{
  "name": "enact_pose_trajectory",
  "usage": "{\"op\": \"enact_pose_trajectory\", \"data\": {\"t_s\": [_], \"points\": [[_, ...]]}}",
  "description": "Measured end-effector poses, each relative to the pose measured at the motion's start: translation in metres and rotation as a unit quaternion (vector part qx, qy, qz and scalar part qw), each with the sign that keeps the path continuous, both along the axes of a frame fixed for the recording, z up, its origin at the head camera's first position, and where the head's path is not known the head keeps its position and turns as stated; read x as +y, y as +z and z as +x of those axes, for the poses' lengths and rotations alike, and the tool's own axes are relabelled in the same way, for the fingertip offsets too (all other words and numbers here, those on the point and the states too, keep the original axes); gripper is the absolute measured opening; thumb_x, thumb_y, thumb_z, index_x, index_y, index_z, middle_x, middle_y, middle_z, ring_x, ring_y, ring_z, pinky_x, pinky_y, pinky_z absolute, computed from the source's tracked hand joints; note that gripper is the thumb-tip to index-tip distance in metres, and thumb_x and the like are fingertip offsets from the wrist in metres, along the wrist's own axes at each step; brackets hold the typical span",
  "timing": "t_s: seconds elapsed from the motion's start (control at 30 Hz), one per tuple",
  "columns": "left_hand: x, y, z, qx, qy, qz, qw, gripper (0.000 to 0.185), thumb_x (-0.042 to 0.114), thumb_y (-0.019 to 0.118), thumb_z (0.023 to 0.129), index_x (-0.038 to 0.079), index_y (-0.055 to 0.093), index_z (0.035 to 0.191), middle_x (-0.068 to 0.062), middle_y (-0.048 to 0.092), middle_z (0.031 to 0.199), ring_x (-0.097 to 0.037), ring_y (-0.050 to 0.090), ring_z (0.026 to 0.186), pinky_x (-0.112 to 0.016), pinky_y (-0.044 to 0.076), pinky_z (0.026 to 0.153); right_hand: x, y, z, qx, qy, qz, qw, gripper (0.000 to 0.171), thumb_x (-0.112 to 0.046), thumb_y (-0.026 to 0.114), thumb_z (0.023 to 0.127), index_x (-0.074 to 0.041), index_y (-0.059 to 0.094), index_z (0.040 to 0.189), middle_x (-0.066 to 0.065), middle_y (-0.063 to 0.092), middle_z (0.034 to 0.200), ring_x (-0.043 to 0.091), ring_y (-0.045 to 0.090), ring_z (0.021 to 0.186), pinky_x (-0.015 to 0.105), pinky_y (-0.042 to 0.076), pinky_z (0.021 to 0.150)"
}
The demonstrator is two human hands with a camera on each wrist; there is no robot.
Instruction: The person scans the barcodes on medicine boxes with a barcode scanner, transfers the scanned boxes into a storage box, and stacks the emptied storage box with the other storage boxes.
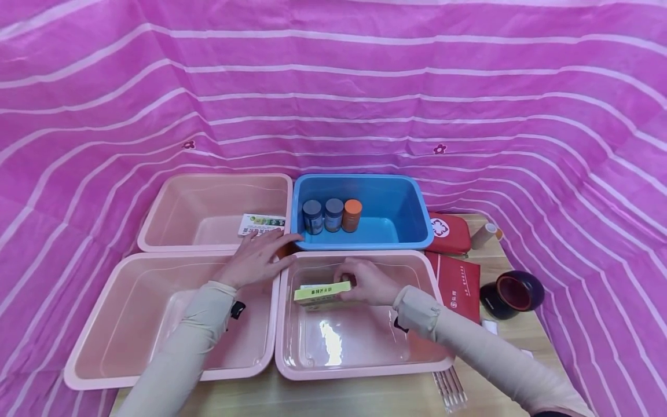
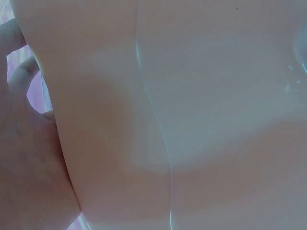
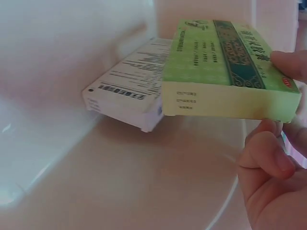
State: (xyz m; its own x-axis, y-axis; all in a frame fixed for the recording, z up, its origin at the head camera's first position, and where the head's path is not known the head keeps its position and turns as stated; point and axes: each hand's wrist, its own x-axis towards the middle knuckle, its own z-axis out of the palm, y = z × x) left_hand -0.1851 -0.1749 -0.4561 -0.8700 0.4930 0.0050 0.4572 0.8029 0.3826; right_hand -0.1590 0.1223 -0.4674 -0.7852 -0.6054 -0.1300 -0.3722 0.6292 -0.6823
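Right now my right hand (image 1: pixel 367 282) pinches the green box (image 3: pixel 225 76) between curled fingers (image 3: pixel 266 155) over a white box (image 3: pixel 129 84), inside the near pink tub (image 1: pixel 365 365). My left hand (image 1: pixel 257 258) rests flat, fingers straight, on the tub rims.

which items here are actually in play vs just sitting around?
In play: right hand grips green box, above white box, in near-right pink bin; left hand rests on the bin rims.

Lying about: blue bin with three bottles, red pouch, red booklet, tape roll.
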Motion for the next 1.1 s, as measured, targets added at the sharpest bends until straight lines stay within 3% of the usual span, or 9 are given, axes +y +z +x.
{"op": "enact_pose_trajectory", "data": {"t_s": [0.2, 0.53, 0.8, 1.1], "points": [[0.000, -0.001, 0.000, -0.001, 0.001, 0.001, 1.0000, 0.055, 0.051, 0.058, 0.101, 0.035, 0.048, 0.152, -0.011, 0.050, 0.157, -0.037, 0.039, 0.150, -0.072, 0.016, 0.120, 0.013, 0.009, 0.006, -0.003, -0.017, -0.090, 0.996, 0.025, -0.019, 0.084, 0.084, -0.016, 0.073, 0.106, -0.003, 0.066, 0.102, 0.015, 0.058, 0.090, 0.024, 0.053, 0.071], [-0.001, -0.002, 0.000, 0.004, -0.001, -0.003, 1.0000, 0.056, 0.052, 0.057, 0.101, 0.033, 0.047, 0.153, -0.013, 0.050, 0.156, -0.038, 0.039, 0.150, -0.072, 0.017, 0.120, 0.038, 0.033, 0.019, -0.052, -0.077, -0.209, 0.974, 0.024, -0.017, 0.082, 0.087, -0.012, 0.074, 0.108, 0.007, 0.066, 0.106, 0.022, 0.063, 0.084, 0.028, 0.057, 0.069], [-0.001, -0.003, -0.001, -0.003, 0.000, 0.001, 1.0000, 0.056, 0.052, 0.057, 0.101, 0.034, 0.047, 0.153, -0.013, 0.049, 0.157, -0.038, 0.038, 0.150, -0.072, 0.016, 0.120, 0.080, 0.051, 0.023, -0.043, -0.099, -0.257, 0.960, 0.021, -0.007, 0.078, 0.089, -0.005, 0.073, 0.110, 0.012, 0.065, 0.107, 0.021, 0.075, 0.087, 0.036, 0.064, 0.073], [0.000, -0.001, -0.001, -0.002, -0.001, -0.003, 1.0000, 0.056, 0.051, 0.057, 0.101, 0.034, 0.047, 0.153, -0.013, 0.048, 0.158, -0.038, 0.037, 0.150, -0.072, 0.015, 0.120, 0.150, 0.077, 0.031, 0.043, -0.165, -0.239, 0.956, 0.026, 0.003, 0.078, 0.087, 0.002, 0.070, 0.112, 0.000, 0.068, 0.103, 0.015, 0.074, 0.083, 0.031, 0.064, 0.069]]}}
